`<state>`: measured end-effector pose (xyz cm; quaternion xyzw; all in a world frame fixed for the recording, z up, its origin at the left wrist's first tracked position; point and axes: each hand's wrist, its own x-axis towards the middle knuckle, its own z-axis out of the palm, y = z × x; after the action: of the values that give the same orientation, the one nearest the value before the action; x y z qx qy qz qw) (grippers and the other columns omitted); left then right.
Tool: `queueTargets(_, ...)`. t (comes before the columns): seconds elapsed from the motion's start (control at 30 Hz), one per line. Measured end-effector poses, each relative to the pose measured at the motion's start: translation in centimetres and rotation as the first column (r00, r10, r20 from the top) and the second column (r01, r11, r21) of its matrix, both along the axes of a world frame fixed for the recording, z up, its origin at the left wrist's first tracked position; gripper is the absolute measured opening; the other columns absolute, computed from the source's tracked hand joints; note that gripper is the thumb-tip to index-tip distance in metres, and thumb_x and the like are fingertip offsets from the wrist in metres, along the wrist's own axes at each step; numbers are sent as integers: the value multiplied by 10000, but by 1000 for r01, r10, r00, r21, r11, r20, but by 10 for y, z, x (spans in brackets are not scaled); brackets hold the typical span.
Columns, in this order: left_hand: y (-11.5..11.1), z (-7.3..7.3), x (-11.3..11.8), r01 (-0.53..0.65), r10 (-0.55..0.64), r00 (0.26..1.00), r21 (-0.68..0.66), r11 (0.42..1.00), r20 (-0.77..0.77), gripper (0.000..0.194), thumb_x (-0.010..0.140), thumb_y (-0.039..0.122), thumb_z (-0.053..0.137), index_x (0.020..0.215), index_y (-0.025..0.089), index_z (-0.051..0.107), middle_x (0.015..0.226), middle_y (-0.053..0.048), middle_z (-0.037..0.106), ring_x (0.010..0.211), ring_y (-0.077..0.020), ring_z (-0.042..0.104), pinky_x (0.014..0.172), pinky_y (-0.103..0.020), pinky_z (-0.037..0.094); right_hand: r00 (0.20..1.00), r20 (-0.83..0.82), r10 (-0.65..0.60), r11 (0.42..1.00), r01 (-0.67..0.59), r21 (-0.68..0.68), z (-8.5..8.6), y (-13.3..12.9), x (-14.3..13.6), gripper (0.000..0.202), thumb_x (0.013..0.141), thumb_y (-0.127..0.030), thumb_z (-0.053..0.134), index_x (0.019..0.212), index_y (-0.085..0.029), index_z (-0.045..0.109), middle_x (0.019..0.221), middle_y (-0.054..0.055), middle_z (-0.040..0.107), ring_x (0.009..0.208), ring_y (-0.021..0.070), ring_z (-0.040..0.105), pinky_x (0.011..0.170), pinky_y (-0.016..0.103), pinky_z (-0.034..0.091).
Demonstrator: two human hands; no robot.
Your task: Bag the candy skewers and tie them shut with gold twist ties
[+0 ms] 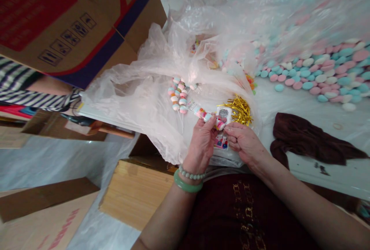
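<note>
A marshmallow skewer [206, 116] in a clear wrapper slants across the middle. My left hand [201, 139], with a bead bracelet and a green bangle at the wrist, is closed around it. My right hand [245, 139] pinches at the skewer's lower right end; whatever small thing may be between those fingertips is hidden. Just beyond my fingers lies a pile of gold twist ties [242, 110]. A printed white card [224, 113] lies behind my fingers, and a colourful card [221, 142] shows between my hands. More marshmallow skewers [182, 98] on white sticks lie to the left.
Clear plastic sheeting [124, 96] covers the table's left part. Many loose pink, blue and white candies [326, 74] spread at the right, near a dark brown cloth [306, 138]. A large carton [86, 19] stands at upper left, beside another person's striped sleeve [17, 80]. Boxes [137, 192] stand below.
</note>
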<state>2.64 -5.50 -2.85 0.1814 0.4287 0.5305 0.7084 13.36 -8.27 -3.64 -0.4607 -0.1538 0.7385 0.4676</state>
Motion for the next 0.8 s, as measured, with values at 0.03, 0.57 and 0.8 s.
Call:
queueTargets(0.03,-1,-1,3,5,-5,1000,13,1000,-9,223,718,249,757,847,142,610,735,-7,654,658,-107,618,654,-221,496,999,42,-22,1000,21,23,3,0,-3,192,654,-269,666,621,-187,496,416,-112,323,350,31,197,349,192,92)
queueTargets(0.57,15,0,-19,-34,39,999,-165,986,25,132,836,295,643,838,167,610,745,-21,672,673,-147,657,711,-302,550,992,119,49,998,-55,44,-5,2,8,150,651,-280,673,681,-172,574,440,-106,320,383,40,196,373,202,86)
queueTargets(0.8,18,1,-21,-156,167,984,-155,975,61,58,850,203,609,819,166,578,715,-14,655,717,-161,686,760,-309,547,992,-76,99,995,-101,-17,-5,5,9,187,593,-214,699,698,-167,551,471,-107,333,376,23,183,347,175,72)
